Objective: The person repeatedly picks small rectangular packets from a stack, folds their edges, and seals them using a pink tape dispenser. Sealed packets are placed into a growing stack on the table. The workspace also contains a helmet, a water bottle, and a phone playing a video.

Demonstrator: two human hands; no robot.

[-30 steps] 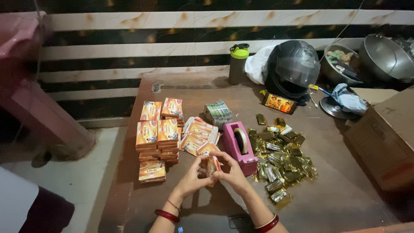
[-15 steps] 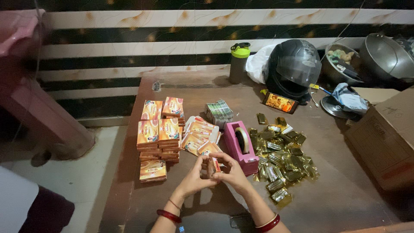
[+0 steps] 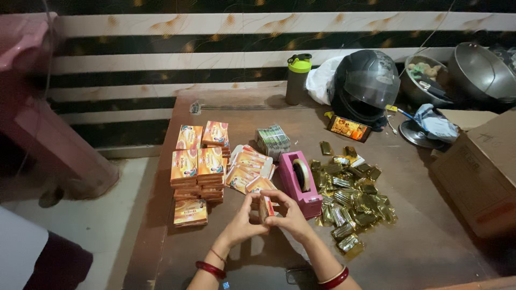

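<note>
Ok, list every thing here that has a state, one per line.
small orange box: held upright between both hands, above the table.
left hand: closed on the box.
right hand: closed on the box.
pink tape dispenser: roll loaded, standing on the table.
phone: screen lit.
green-capped bottle: upright, capped.
orange boxes: stacked.
gold packets: loose heap.
helmet: visor down.

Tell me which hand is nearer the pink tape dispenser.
Right. The right hand sits just beside the pink tape dispenser, at its near end; the left hand lies farther left, beyond the small box both hold.
</note>
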